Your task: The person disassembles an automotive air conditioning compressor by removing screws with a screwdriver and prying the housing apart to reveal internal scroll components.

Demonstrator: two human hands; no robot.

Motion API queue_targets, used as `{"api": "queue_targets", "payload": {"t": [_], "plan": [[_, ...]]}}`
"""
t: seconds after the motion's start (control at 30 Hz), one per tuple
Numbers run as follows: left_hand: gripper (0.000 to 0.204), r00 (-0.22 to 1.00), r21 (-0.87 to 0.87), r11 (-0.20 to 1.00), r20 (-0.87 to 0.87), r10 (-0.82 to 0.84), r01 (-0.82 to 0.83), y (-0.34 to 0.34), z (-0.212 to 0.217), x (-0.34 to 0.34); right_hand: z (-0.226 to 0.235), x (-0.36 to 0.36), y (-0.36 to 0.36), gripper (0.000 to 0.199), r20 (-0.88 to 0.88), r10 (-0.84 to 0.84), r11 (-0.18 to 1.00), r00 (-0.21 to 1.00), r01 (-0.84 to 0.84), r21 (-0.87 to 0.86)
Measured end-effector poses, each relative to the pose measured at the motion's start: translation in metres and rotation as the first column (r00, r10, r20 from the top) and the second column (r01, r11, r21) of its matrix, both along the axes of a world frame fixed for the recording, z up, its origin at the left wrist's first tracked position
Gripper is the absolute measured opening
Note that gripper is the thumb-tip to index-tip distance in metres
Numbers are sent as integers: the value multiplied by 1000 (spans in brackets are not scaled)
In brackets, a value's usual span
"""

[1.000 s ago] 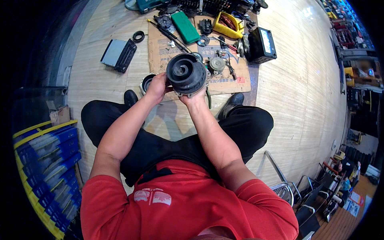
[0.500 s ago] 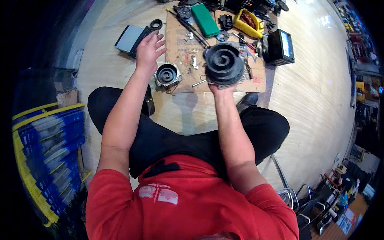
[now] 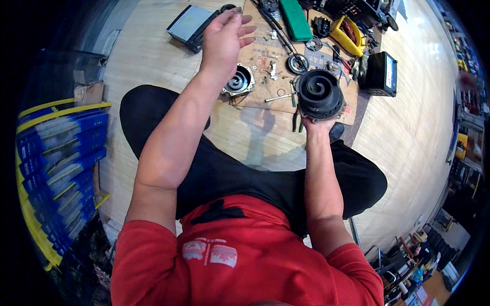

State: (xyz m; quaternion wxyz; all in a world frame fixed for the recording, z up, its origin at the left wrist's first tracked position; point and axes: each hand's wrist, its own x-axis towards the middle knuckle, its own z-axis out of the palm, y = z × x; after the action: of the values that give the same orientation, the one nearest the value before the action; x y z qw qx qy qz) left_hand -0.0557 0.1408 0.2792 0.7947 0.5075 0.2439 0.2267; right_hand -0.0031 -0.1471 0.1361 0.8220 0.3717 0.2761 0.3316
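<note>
My right hand (image 3: 319, 124) holds a dark, round scroll compressor part (image 3: 319, 94) from below, its spiral face turned up toward me. The fingers under it are mostly hidden. My left hand (image 3: 224, 43) is raised with its fingers apart and nothing in them. Just below that hand, a smaller metal scroll housing (image 3: 239, 81) with a spiral inside rests at the cardboard's left edge. A black ring (image 3: 228, 7) shows partly behind the left fingertips. Beside the held part lie a ring-shaped pulley or bearing (image 3: 297, 64) and a T-handled metal tool (image 3: 279, 97).
Cardboard (image 3: 255, 102) covers the floor in front of me. A grey-topped box-shaped unit (image 3: 191, 24) stands at the far left. Further back are a green case (image 3: 296, 20) and a yellow container (image 3: 348, 35). At the right stands a black battery (image 3: 380, 74); blue-and-yellow stacked panels (image 3: 64, 173) stand left.
The view has shifted, so the floor items appear further right and up. My right hand has drawn the scroll part nearer to me, uncovering the ring-shaped part behind it. My left hand stays raised.
</note>
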Motion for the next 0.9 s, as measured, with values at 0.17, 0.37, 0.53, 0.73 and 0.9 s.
{"api": "queue_targets", "payload": {"t": [0.17, 0.37, 0.53, 0.73, 0.9], "plan": [[39, 999, -109, 994, 39, 25, -21, 14, -9, -4, 14, -11, 22, 53, 233, 125, 781, 964, 49, -622], [34, 995, -131, 990, 69, 67, -58, 19, -6, -8, 25, -22, 38, 51, 342, 297, 536, 892, 141, -832], [35, 1000, -75, 997, 17, -26, 28, 17, -15, -10, 21, -40, 44, 49, 255, 476, 392, 842, 57, -918], [43, 714, -289, 791, -340, -612, 540, -31, -99, -53, 8, -78, 38, 53, 296, 612, 575, 733, -156, -803], [45, 572, -629, 533, -166, -803, 566, -40, -117, -89, -4, -101, 39, 50, 165, 755, 459, 634, -333, -824]]}}
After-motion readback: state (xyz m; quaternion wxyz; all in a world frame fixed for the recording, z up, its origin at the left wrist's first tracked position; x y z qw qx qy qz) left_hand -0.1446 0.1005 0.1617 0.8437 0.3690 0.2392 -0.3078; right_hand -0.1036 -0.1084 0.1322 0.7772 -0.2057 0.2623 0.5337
